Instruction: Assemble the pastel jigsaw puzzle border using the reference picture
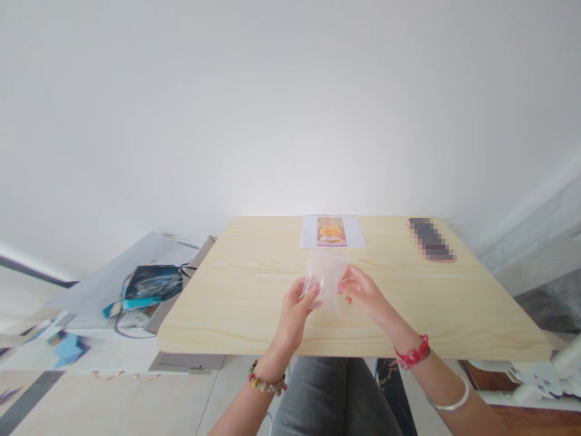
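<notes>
Above the middle of the wooden table (245,284), a clear plastic bag (327,272) is held up between my hands. My left hand (299,306) pinches its left edge, with the thumb lying on the front. At the right edge, my right hand (361,290) has its fingers curled together against the plastic. The bag looks thin and see-through; whether anything small is inside cannot be made out. Just behind it lies a white sheet of paper (309,233) with a printed picture of an orange pumpkin-like figure (331,233).
A phone (431,239), blurred by pixels, lies at the table's back right. Left of the table stands a low white surface with a dark bag (154,281) and a cable on it. A white wall (290,109) rises directly behind the table.
</notes>
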`<state>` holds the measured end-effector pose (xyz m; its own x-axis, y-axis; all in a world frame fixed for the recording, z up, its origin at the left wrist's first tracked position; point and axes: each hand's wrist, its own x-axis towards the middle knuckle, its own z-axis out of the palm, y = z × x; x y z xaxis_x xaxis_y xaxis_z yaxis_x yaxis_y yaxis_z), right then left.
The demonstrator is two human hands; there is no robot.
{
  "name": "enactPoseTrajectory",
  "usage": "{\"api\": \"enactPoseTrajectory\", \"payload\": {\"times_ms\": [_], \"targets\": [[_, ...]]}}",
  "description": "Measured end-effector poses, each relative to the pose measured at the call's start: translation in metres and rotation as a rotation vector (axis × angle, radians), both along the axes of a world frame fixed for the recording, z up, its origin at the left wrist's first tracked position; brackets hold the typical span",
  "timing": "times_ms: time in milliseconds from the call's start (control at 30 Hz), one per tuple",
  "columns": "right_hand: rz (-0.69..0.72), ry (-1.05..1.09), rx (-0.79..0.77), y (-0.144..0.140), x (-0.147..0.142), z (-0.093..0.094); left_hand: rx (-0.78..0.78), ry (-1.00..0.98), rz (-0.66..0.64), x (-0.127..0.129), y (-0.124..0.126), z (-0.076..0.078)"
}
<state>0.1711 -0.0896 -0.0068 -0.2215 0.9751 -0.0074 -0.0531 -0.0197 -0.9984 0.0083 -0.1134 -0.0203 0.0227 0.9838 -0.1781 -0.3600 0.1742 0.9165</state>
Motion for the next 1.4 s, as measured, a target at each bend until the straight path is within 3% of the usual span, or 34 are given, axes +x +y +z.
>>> {"api": "enactPoseTrajectory", "payload": {"times_ms": [67,267,467,633,733,833,1033,1233,1400], "targets": [[0.060,-0.051,-0.002,0.000,-0.003,-0.002,0.015,0.019,0.009,-0.003,0.001,0.000],[0.018,-0.097,-0.026,0.001,-0.004,0.000,0.014,0.056,0.053,-0.004,0.003,0.002],[0.034,-0.075,-0.072,0.000,0.000,-0.002,-0.039,0.042,0.014,-0.005,0.001,0.002],[0.011,-0.076,-0.034,0.000,0.006,-0.012,-0.020,0.088,0.064,-0.035,0.019,0.003],[-0.005,-0.126,-0.005,0.002,0.015,-0.015,0.018,0.223,0.165,-0.071,0.055,0.004],[-0.034,-0.203,0.034,0.006,0.027,-0.016,0.024,0.560,0.316,-0.110,0.101,0.005],[-0.105,-0.516,0.169,0.030,0.045,-0.025,-0.020,0.873,0.394,-0.160,0.168,0.005],[-0.057,-0.744,0.264,0.057,0.052,-0.034,-0.062,1.241,0.383,-0.175,0.192,0.002],[0.002,-0.895,0.340,0.054,0.056,-0.031,-0.022,1.415,0.377,-0.163,0.178,0.005]]}}
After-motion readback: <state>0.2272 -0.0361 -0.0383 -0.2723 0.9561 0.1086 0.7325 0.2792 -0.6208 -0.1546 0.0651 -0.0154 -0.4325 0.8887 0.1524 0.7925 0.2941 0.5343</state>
